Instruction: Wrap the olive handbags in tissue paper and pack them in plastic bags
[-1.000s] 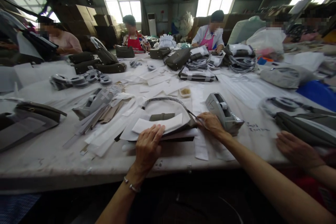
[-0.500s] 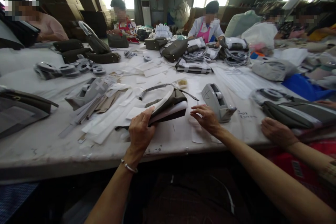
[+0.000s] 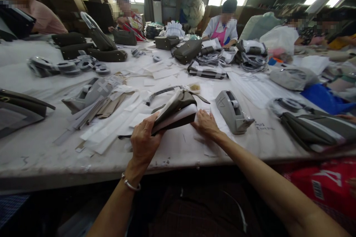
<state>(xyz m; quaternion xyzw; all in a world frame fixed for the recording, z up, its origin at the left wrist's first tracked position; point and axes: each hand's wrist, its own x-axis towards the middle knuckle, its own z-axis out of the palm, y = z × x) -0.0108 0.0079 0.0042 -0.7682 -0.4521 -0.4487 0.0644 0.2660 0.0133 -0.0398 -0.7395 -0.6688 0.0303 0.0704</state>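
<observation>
A dark olive handbag [image 3: 178, 113] lies tilted in front of me, with a white sheet showing along its near side. My left hand [image 3: 146, 137] is closed around the bag's left end, thumb on the near side. At the bag's right end is my right hand [image 3: 207, 124], its fingers stretched forward and holding nothing that I can see. Whether it touches the bag I cannot tell. A wrapped handle [image 3: 162, 92] arches behind the bag. Just right of my right hand stands a grey tape dispenser [image 3: 232, 113].
Paper strips [image 3: 104, 133] and a second tape dispenser [image 3: 90, 94] lie to the left. Another handbag [image 3: 314, 127] is at the right, beside a blue plastic piece [image 3: 322, 96]. More bags [image 3: 189, 51] are piled farther back, where several people sit working.
My right hand has moved left to the bag's right end. The pale strip over the bag's top has shifted back. A neighbour's hand at the right has left the bag there.
</observation>
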